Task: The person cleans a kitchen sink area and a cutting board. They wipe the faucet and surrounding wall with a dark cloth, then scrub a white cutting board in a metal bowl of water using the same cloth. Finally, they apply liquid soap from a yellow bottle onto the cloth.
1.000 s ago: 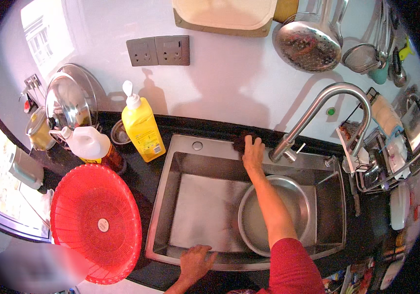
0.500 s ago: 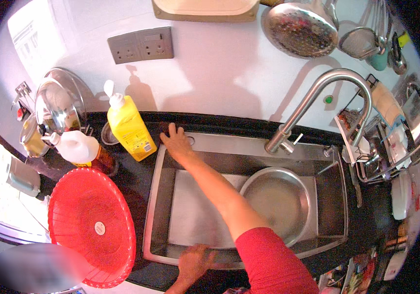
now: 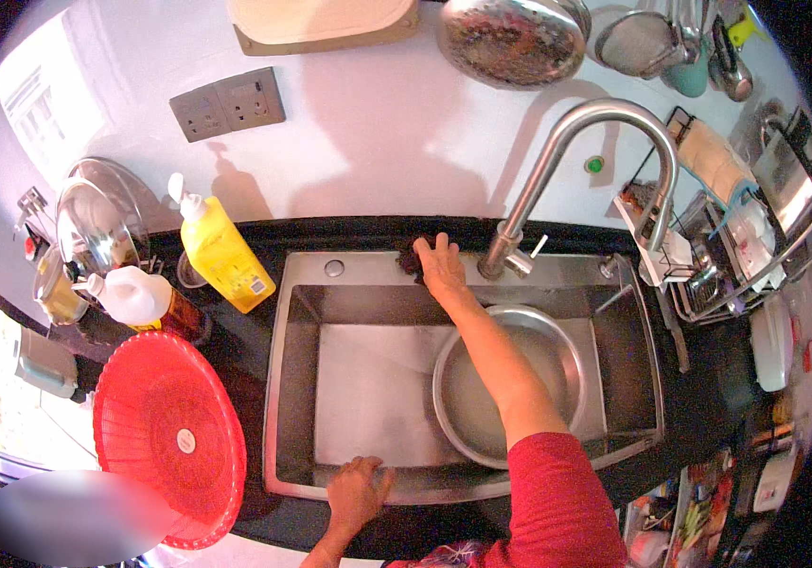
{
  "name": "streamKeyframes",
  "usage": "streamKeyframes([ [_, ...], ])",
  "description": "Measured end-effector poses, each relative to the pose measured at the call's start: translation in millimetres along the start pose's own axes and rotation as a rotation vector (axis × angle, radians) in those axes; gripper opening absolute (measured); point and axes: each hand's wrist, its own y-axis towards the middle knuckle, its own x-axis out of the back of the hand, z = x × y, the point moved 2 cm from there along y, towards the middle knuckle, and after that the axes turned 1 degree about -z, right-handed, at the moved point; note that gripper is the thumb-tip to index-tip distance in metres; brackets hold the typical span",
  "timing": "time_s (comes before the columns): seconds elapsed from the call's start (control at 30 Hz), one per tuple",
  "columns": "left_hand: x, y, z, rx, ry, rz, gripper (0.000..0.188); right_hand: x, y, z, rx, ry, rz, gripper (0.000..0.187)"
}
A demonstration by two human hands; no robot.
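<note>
My right hand (image 3: 441, 273) reaches across the steel sink (image 3: 298, 454) to its back ledge, left of the tap (image 3: 505, 251). Its fingers are closed over a dark, crumpled scrubber-like thing (image 3: 410, 263), partly hidden, pressed on the ledge. On the sink's front rim lies my left hand (image 3: 359, 492), fingers apart and holding nothing. A round steel basin (image 3: 442, 398) with cloudy liquid sits in the right half of the sink, under my right forearm.
A red plastic basket (image 3: 165, 398) stands left of the sink. Behind it are a yellow bottle (image 3: 223, 256), a clear jug (image 3: 136, 295) and a glass lid (image 3: 94, 227). At right are a dish rack (image 3: 747, 284) and a knife (image 3: 673, 331).
My right hand has moved right along the back ledge, from the sink's left corner toward the tap. The dark crumpled thing now shows under it. My left hand stays by the front rim.
</note>
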Motion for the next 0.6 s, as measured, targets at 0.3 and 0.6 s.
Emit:
streamKeyframes([
  [0.3, -5, 0, 2, 0.019, -0.037, -0.043, 0.026, 14, -30, -25, -0.034, 0.130, -0.135, 0.037],
  [0.6, 0, 1, 2, 0.045, -0.059, -0.096, 0.026, -25, -17, 57, 0.139, 0.671, -0.092, 0.027],
])
